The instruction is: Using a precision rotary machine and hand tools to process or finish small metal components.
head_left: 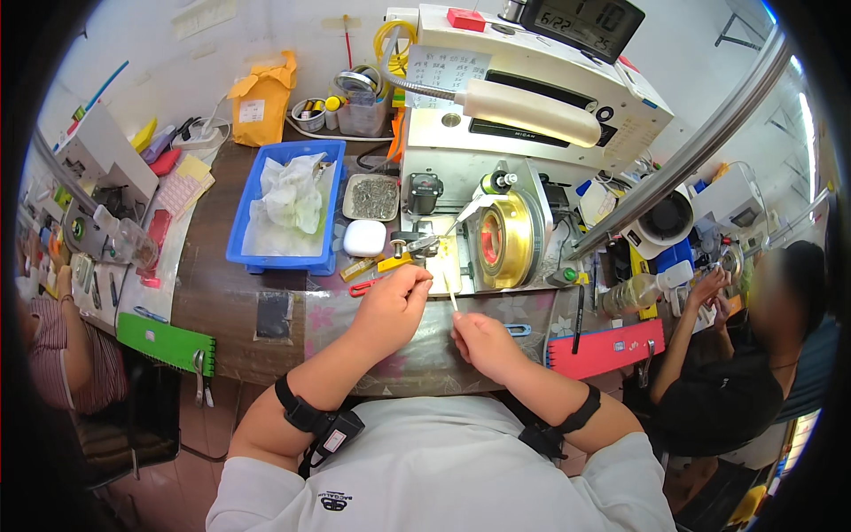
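Pinching a thin pale stick in the head view, the right hand has its fingers clamped on the low end. The stick points up, just right of the left hand. That hand's fingers curl together; I can't tell if they hold anything. A yellow wheel stands behind, to the right.

The person wears a white short-sleeved shirt with a small dark emblem (crown-like, tiny lettering beside it). Near the elbows sit a black left strap and a black right strap; the left carries a boxy black device with a white label. Left hand and right hand are bare.
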### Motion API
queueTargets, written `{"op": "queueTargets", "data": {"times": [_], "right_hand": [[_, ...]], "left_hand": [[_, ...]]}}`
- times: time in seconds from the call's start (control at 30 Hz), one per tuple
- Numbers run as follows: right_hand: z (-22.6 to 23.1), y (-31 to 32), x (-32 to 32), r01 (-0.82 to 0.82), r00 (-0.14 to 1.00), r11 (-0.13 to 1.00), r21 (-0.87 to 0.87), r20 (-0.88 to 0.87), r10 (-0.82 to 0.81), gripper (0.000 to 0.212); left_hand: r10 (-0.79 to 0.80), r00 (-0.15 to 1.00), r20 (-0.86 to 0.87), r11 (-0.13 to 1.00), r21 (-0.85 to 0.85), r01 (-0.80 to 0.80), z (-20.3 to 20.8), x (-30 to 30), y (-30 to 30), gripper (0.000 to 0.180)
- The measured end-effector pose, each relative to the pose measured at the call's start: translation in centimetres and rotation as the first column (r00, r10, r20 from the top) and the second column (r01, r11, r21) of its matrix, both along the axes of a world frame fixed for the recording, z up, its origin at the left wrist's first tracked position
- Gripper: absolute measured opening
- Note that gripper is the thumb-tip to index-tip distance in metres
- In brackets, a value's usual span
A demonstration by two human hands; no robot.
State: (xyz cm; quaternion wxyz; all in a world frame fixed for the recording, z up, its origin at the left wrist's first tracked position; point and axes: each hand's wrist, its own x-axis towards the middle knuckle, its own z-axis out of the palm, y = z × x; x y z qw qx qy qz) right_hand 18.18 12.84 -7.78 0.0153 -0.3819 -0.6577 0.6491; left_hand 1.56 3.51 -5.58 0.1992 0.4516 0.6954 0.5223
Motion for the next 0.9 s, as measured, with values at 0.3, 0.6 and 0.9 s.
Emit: {"op": "queueTargets", "data": {"times": [0.3, 0.6, 0.9], "right_hand": [[1.5, 0.5, 2.7, 0.099, 0.994, 0.99, -0.099, -0.039, -0.103, 0.04], [2.3, 0.3, 6.1, 0.075, 0.993, 0.996, -0.049, -0.09, -0.079, 0.035], [2.3, 0.8, 8.3, 0.094, 0.983, 0.994, 0.055, -0.162, -0.084, 0.028]], "left_hand": [[-0.004, 0.999, -0.031, 1.0, -0.017, 0.004, 0.4, 0.2, -0.3, 0.014], [-0.013, 1.0, -0.001, 1.0, -0.023, 0.013, 0.5, 0.2, -0.2, 0.014], [0.015, 1.0, -0.022, 0.999, -0.033, -0.015, 1.3, -0.1, -0.7, 0.014]]}}
